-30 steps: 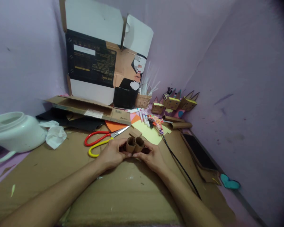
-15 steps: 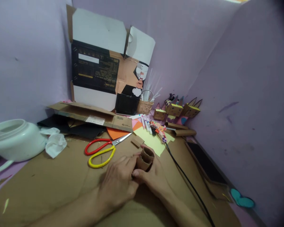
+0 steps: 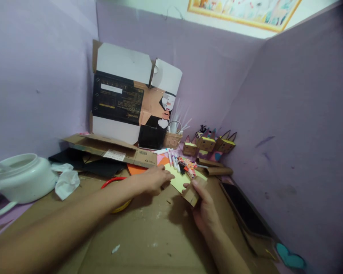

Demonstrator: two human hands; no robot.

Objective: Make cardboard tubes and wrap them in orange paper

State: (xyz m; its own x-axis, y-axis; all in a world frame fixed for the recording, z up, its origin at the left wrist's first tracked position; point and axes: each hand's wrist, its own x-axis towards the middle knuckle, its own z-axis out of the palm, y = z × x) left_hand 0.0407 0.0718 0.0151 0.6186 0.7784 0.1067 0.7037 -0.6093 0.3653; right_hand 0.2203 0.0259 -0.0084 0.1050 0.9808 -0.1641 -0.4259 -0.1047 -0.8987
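Note:
My right hand (image 3: 204, 203) grips a small folded brown cardboard piece (image 3: 192, 195) above the cardboard-covered table, thumb on its upper side. Reaching forward across the scissors (image 3: 114, 182), my left hand (image 3: 156, 179) is low at the near edge of the yellow paper (image 3: 173, 178). Its fingers are bent and close together; something small and brown shows beneath them, too covered to make out. My left forearm hides most of the scissors, leaving parts of the red and yellow handles in sight. Ahead of my right hand lies a flower-patterned glue gun (image 3: 190, 167).
Markers (image 3: 174, 161) lie beside the glue gun. A white pot (image 3: 23, 179) and crumpled tissue (image 3: 67, 184) stand at left. Flattened cardboard (image 3: 117, 102) leans against the back wall. Cardboard animal figures (image 3: 205, 144), rolled cardboard (image 3: 218, 171) and a dark tablet-like slab (image 3: 246, 207) are at right.
My hands have parted from around the brown cardboard piece. The right one keeps it, now tilted and farther right; the left one has moved forward over the scissors. The view has tipped upward.

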